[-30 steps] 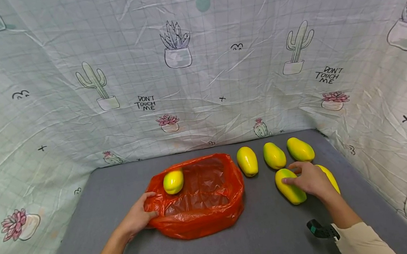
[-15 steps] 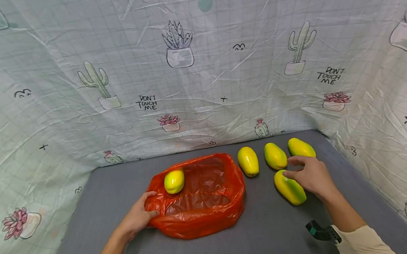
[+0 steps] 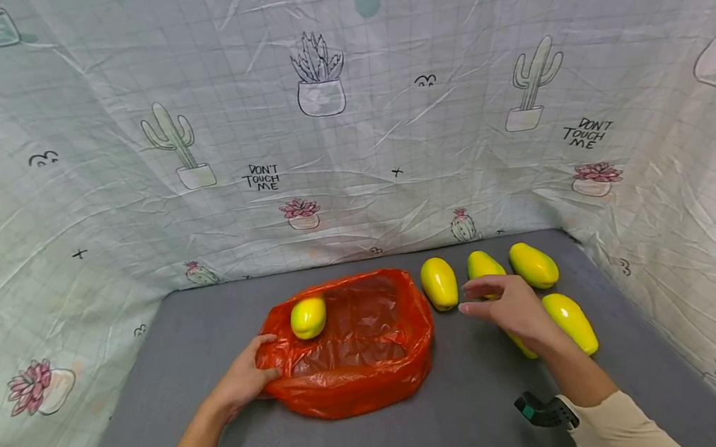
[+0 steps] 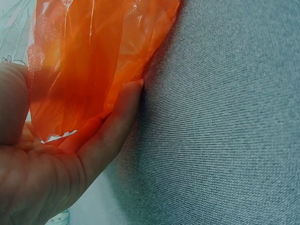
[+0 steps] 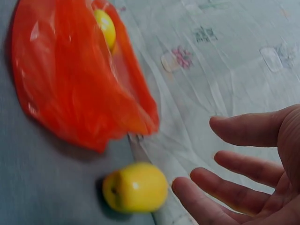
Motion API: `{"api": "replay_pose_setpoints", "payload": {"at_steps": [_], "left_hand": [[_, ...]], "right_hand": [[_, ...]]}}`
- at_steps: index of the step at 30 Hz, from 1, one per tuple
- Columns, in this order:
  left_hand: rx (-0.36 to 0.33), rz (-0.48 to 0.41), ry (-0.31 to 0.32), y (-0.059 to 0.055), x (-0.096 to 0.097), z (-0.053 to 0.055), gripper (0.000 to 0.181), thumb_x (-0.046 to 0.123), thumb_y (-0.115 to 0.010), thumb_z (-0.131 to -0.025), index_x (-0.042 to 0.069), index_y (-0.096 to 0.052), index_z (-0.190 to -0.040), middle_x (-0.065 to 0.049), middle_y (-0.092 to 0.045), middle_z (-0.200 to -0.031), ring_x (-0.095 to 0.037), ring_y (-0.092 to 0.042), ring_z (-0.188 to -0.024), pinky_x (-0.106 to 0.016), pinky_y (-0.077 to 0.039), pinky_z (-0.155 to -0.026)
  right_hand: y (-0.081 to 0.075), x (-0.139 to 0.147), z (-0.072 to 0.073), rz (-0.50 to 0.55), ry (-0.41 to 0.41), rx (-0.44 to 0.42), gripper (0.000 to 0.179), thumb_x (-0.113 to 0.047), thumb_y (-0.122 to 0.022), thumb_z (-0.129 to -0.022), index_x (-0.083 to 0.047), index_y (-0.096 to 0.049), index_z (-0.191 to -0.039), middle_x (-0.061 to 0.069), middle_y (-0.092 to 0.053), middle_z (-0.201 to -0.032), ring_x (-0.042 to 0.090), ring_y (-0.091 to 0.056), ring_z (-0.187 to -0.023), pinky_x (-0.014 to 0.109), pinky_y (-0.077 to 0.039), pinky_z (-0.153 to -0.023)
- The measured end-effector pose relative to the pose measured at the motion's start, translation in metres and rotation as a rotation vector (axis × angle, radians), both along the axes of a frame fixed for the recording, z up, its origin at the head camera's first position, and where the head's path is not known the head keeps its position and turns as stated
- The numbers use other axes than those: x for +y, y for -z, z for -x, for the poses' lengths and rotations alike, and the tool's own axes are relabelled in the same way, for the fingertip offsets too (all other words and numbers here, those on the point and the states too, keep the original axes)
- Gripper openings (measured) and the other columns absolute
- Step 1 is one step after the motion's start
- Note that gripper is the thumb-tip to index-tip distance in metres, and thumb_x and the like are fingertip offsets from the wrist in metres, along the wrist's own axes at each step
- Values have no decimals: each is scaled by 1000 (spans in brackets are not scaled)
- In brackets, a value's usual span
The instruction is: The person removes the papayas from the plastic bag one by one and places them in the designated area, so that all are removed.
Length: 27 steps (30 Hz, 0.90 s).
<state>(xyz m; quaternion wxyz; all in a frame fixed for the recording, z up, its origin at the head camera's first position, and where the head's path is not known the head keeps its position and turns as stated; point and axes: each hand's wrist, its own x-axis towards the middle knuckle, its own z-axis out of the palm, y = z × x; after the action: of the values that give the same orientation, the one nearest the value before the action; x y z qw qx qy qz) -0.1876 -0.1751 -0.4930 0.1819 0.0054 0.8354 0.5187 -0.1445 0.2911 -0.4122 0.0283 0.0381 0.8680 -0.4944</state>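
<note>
My left hand holds the left end of a red plastic bag, its thumb and fingers around the plastic. The bag lies with its mouth wide, and one yellow mango sits inside at the left. My right hand hovers with spread, relaxed fingers and holds nothing. Its fingertips point at a yellow mango just right of the bag, with a gap between. Behind and below that hand, a second mango and a green-tinged one are partly hidden. In the right wrist view the nearest mango is apart from the fingers.
Two more mangoes lie at the right, one farther back and one nearer. All rest on a grey cloth-covered table. A cactus-print sheet encloses the back and sides.
My right hand has let go of the green-tinged mango, lifted away and moved left toward the mango beside the bag. The left hand stays on the bag.
</note>
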Motion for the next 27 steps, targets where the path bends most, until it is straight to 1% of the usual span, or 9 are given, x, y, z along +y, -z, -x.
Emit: {"api": "replay_pose_setpoints", "payload": {"at_steps": [4, 6, 10, 13, 16, 20, 23, 27], "left_hand": [[20, 32, 9, 1, 0, 0, 66, 1, -67, -93, 5, -38, -152, -29, -42, -146, -30, -59, -106, -36, -57, -72], [20, 37, 5, 1, 1, -1, 65, 1, -67, -93, 6, -39, -152, -28, -42, -146, -30, -59, -107, -36, -57, -72], [5, 20, 0, 1, 1, -1, 65, 0, -66, -93, 6, -38, -152, -29, -41, -145, -29, -60, -102, -39, -58, -68], [-4, 7, -6, 1, 2, -1, 65, 0, -65, -94, 7, -38, -152, -29, -40, -145, -29, -61, -99, -40, -59, -67], [-3, 2, -2, 2, 2, 0, 64, 0, -65, -94, 7, -39, -151, -29, -41, -145, -30, -61, -100, -40, -60, -67], [0, 1, 5, 0, 2, 0, 64, 0, -65, -94, 7, -39, -151, -30, -41, -145, -30, -62, -100, -39, -60, -67], [2, 10, 9, -1, 0, 0, 65, 0, -66, -94, 6, -37, -152, -30, -41, -146, -31, -61, -101, -38, -59, -67], [9, 21, 15, -1, -1, 1, 66, 2, -67, -93, 6, -37, -152, -29, -41, -144, -33, -59, -105, -38, -58, -67]], "right_hand": [[2, -17, 5, 59, -35, -6, 49, -23, -81, -90, 0, -68, -130, 20, -71, -128, 28, -66, -111, 34, -56, -88], [3, -24, 7, 78, -50, -8, 46, -22, -81, -89, -1, -69, -128, 21, -72, -126, 27, -67, -108, 35, -57, -87], [8, -37, 14, 147, -81, -21, 45, -21, -81, -89, 0, -70, -127, 22, -72, -124, 25, -69, -104, 39, -62, -88], [11, -46, 18, 206, -103, -32, 47, -19, -81, -90, 2, -68, -130, 23, -71, -125, 25, -70, -104, 40, -63, -88], [11, -54, 21, 235, -108, -48, 48, -18, -80, -90, 3, -67, -131, 23, -70, -125, 24, -69, -103, 39, -64, -87], [13, -69, 28, 237, -102, -73, 46, -17, -81, -89, 1, -69, -129, 22, -69, -126, 23, -67, -98, 37, -64, -86], [15, -83, 33, 261, -108, -89, 43, -16, -82, -88, -1, -70, -126, 22, -68, -127, 23, -69, -93, 40, -64, -88], [19, -101, 40, 337, -138, -109, 44, -11, -80, -89, 2, -68, -129, 23, -67, -126, 24, -74, -92, 48, -62, -92]]}}
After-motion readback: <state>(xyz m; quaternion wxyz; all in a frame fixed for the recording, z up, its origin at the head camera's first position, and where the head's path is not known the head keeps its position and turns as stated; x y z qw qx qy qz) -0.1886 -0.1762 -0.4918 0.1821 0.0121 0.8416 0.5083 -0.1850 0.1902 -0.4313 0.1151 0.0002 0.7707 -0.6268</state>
